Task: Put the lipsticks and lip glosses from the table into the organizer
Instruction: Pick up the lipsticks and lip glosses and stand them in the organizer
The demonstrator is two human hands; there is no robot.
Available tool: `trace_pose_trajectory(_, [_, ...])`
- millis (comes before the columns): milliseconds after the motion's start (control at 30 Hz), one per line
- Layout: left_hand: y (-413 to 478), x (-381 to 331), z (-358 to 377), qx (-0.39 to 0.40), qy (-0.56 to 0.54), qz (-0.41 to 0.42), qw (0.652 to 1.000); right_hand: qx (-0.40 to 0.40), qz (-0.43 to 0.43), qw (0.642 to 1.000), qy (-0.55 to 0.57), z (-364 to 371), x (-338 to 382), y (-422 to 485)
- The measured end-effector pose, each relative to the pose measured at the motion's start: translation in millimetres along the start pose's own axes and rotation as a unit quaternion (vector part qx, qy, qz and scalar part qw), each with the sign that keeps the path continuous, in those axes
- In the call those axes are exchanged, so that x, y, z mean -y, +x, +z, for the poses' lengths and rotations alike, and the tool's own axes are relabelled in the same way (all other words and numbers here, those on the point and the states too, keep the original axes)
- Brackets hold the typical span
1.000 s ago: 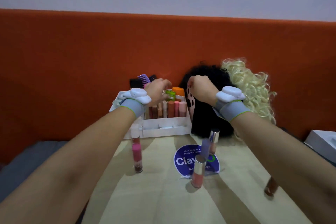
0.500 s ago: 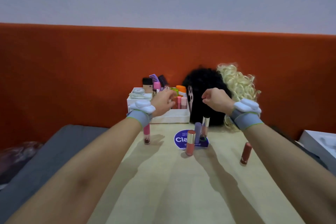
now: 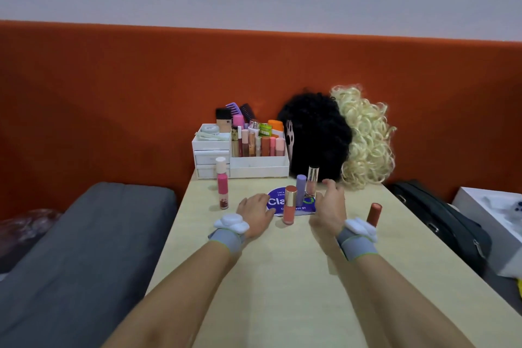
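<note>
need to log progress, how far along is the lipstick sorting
Done: a row of tubes stands in the white organizer. In hand: nothing; the left hand and right hand are open either side of the coral gloss. Left on the table: that gloss, the pink tube, lilac tube, clear gloss and red lipstick.

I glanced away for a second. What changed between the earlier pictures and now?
Both hands drew back from the organizer to the table: the left hand and right hand are now open on either side of the coral tube, holding nothing. The pink tube and the other tubes stayed put.
</note>
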State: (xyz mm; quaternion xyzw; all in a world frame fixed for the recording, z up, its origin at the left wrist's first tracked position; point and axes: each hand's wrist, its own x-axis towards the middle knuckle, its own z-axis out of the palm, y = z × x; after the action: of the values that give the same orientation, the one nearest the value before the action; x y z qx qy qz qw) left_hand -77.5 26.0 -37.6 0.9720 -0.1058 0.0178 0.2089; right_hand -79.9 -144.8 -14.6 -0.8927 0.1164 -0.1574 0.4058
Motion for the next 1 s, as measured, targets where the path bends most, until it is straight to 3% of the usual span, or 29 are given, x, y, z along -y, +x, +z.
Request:
trace_pose_trajectory(200, [2,8,6,-0.014,0.022,0.028,0.999,-0.014,0.001,1.0,0.025,14,-19,1])
trace_pose_trajectory(600, [-4,12,5,-0.066,-0.063,0.027,0.995,0.015,-0.039,0.999,-0.005,20,-28,19])
trace_pose_trajectory(733, [-8,9,3,-0.082,-0.161,0.008,0.983,0.02,-0.044,0.999,-0.003,21,-29,23])
trace_pose_trajectory(833, [-16,3,-1,-0.111,-0.288,0.023,0.951,0.024,-0.043,0.999,-0.006,22,-31,25])
trace_pose_trajectory(1000, [-27,-19,-2,-0.038,-0.365,0.059,0.928,0.031,-0.034,0.999,-0.023,22,-32,30])
